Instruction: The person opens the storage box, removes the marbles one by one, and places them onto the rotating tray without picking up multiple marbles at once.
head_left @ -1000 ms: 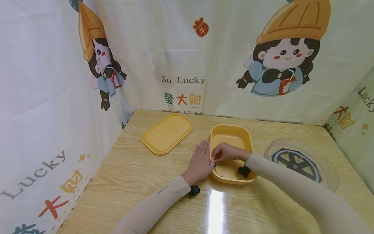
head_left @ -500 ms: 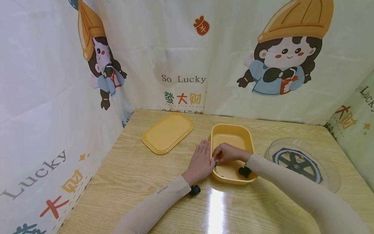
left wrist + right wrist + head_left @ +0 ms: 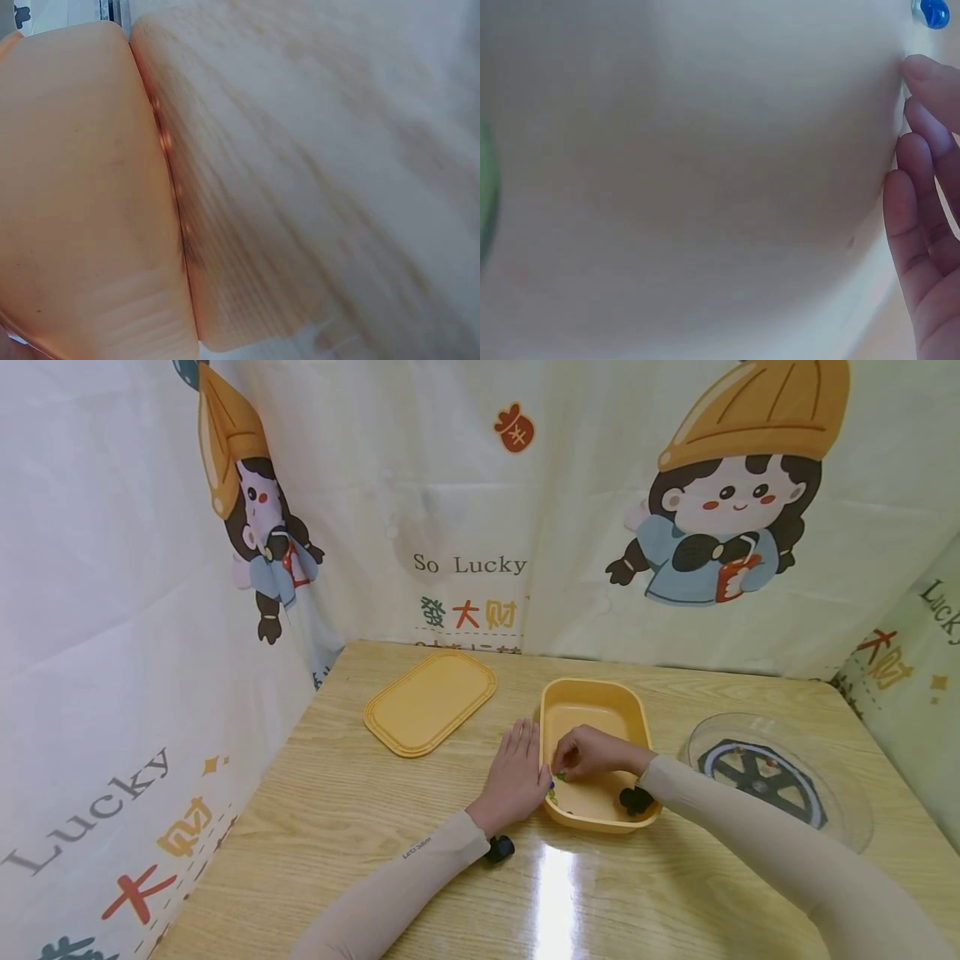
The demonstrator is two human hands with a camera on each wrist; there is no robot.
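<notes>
My left hand (image 3: 512,777) lies flat with straight fingers along the left side of a yellow plastic bin (image 3: 595,683), its thumb at the rim. Inside the bin, my right hand (image 3: 592,752) has curled fingers near the left wall and pinches a small green marble (image 3: 561,774), mostly hidden by the fingertips. A blue marble (image 3: 552,785) and several yellow-green ones (image 3: 553,796) lie along that wall. In the right wrist view the fingers (image 3: 901,202) show at the right edge, apart from the glossy blue marble (image 3: 934,13). The left wrist view shows the bin's outer wall (image 3: 82,172).
A flat yellow lid (image 3: 431,703) lies on the wooden table (image 3: 315,827) at the back left. To the bin's right, partly behind the right sleeve, stands a clear round dish (image 3: 780,727) over a dark spoked piece (image 3: 761,785). A printed curtain (image 3: 465,510) hangs behind.
My right hand has drawn slightly right, away from the bin's left wall, and a green marble now shows at its fingertips. The left hand has stayed put.
</notes>
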